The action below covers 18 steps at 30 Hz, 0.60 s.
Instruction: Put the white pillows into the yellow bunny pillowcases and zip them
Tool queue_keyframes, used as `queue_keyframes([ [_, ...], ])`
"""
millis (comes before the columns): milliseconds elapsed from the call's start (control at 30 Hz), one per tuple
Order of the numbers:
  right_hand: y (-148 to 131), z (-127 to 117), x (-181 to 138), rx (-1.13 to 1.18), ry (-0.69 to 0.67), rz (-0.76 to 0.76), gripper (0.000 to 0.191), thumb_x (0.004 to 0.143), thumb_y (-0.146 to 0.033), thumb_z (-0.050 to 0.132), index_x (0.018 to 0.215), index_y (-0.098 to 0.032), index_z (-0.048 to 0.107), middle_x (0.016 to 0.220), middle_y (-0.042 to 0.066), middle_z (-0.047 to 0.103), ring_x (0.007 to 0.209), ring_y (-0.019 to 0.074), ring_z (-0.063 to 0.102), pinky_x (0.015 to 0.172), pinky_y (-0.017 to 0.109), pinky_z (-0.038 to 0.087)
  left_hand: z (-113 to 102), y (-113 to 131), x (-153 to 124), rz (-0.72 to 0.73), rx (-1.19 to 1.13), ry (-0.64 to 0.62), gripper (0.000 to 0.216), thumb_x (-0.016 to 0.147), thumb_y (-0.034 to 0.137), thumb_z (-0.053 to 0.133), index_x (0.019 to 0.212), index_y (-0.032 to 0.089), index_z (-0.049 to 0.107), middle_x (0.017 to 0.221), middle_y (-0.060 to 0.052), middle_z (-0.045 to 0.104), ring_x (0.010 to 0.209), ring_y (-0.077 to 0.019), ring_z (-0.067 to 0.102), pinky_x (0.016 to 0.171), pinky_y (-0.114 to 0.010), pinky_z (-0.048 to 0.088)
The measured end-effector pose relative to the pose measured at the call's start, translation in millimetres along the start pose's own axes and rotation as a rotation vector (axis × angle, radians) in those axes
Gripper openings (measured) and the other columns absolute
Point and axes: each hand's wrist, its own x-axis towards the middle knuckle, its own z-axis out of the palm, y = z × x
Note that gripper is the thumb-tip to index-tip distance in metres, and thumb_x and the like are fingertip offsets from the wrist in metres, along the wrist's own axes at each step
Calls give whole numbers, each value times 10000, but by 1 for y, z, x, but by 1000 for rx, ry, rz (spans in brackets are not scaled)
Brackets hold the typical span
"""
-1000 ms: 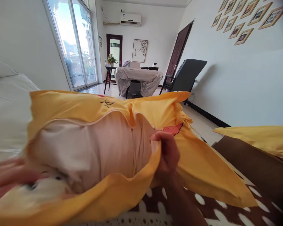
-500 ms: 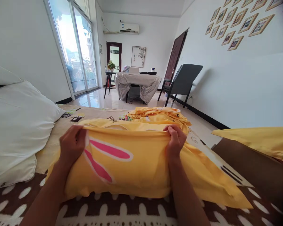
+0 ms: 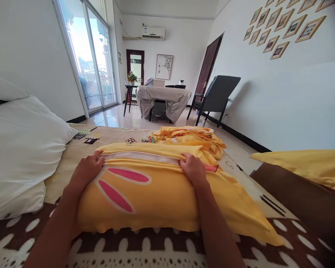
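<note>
A yellow pillowcase (image 3: 156, 201) with pink rabbit-ear shapes covers a pillow lying across the bed in front of me. A pale strip of the inner pillow (image 3: 145, 157) shows along its far, open edge. My left hand (image 3: 88, 169) grips that edge at the left end, fingers curled over the fabric. My right hand (image 3: 193, 169) presses on the same edge toward the right, fingers bent and tucked into the cloth. Both forearms reach over the pillow.
A white pillow (image 3: 19, 145) lies to the left. Crumpled yellow fabric (image 3: 190, 136) sits behind the pillow, more yellow cloth (image 3: 307, 167) at the right. The brown and white bedspread (image 3: 162, 249) runs beneath. A covered table (image 3: 163, 98) and grey chair (image 3: 217, 95) stand farther off.
The pillow was held up with its open end toward me, then laid flat on the bed. Both hands have pushed the case's open edge down and away over the inner pillow.
</note>
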Motion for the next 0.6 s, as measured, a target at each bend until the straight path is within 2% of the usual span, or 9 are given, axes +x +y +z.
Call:
queue_keyframes([
  [67,0,3,1,-10,60,3,331,920,-259,423,1082,-166,696,956,153,713,919,250,642,776,316,402,-1,0,-1,-10,4,-1,570,808,397,327,1282,181,557,984,-109,701,993,-336,621,864,-401,447],
  [133,0,5,2,73,139,-11,336,930,-258,390,951,-152,709,865,149,707,809,229,629,715,308,381,-2,1,-3,-5,12,-1,563,797,425,366,1268,190,568,981,-110,703,975,-338,624,848,-398,448],
  [200,1,5,2,270,253,-35,300,903,-274,414,833,-155,680,760,105,680,701,197,579,650,291,354,-4,2,-5,0,24,14,543,806,478,380,1222,204,597,972,-118,703,948,-338,630,810,-389,451],
  [300,-2,3,-3,671,413,-79,267,835,-350,471,662,-178,579,581,6,556,576,145,466,570,260,318,-7,4,-9,-12,32,97,513,844,549,347,1089,223,658,869,-120,708,830,-324,640,652,-344,424],
  [367,-8,0,-10,919,479,-113,279,794,-404,512,627,-183,542,534,-33,470,533,119,399,527,245,291,-10,7,-12,-12,-11,177,476,858,531,343,964,222,689,786,-106,701,752,-298,632,584,-316,375],
  [467,-18,-9,-29,1208,544,-152,265,748,-396,577,597,-182,533,511,-57,387,496,95,323,479,237,236,-15,15,-19,-16,-221,347,383,829,478,438,857,195,695,706,-58,679,711,-239,620,603,-287,382],
  [533,-24,-16,-43,1349,624,-195,228,727,-320,591,559,-185,518,497,-61,349,483,89,296,472,239,218,-17,18,-28,-54,-356,512,368,824,463,483,877,157,680,709,-37,654,718,-198,598,649,-267,402],
  [600,-25,-23,-56,1411,764,-274,206,711,-232,550,518,-190,495,483,-57,322,482,94,295,494,247,244,-18,16,-38,-53,-425,713,420,872,460,433,958,103,639,714,-43,607,718,-182,549,657,-268,387],
])
